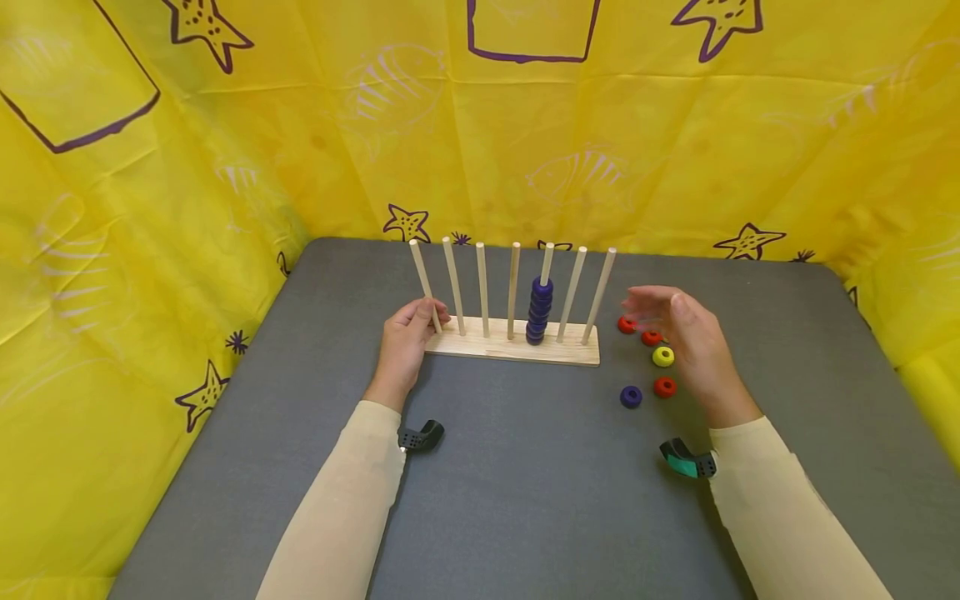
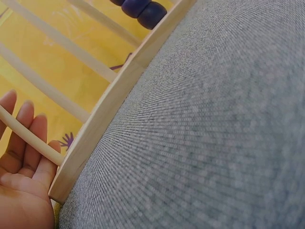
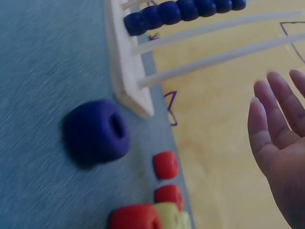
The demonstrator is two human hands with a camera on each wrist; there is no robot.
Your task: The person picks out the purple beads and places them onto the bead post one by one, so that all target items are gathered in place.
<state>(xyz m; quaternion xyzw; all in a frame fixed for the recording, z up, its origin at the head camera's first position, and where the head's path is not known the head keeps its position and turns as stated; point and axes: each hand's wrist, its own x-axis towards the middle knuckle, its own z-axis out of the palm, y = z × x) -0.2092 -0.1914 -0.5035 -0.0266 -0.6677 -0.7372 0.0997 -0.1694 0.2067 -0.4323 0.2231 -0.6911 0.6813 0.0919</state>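
Observation:
A wooden peg stand (image 1: 517, 348) with several upright pegs is on the grey table. Purple-blue beads (image 1: 538, 312) are stacked on one peg right of its middle. At the stand's left end my left hand (image 1: 407, 337) holds the outermost peg (image 2: 35, 139); its fingers pass behind that peg, while the thumb is out of the left wrist view. My right hand (image 1: 693, 350) hovers right of the stand near the loose beads, fingers extended and nothing held. Around it lie red beads (image 1: 664, 387), a yellow bead (image 1: 663, 357) and a blue bead (image 3: 97, 132).
A grey cloth covers the table (image 1: 525, 483). Yellow patterned fabric (image 1: 600, 125) hangs behind and along both sides. Dark bands with small devices sit at both wrists, such as the left band (image 1: 422, 436).

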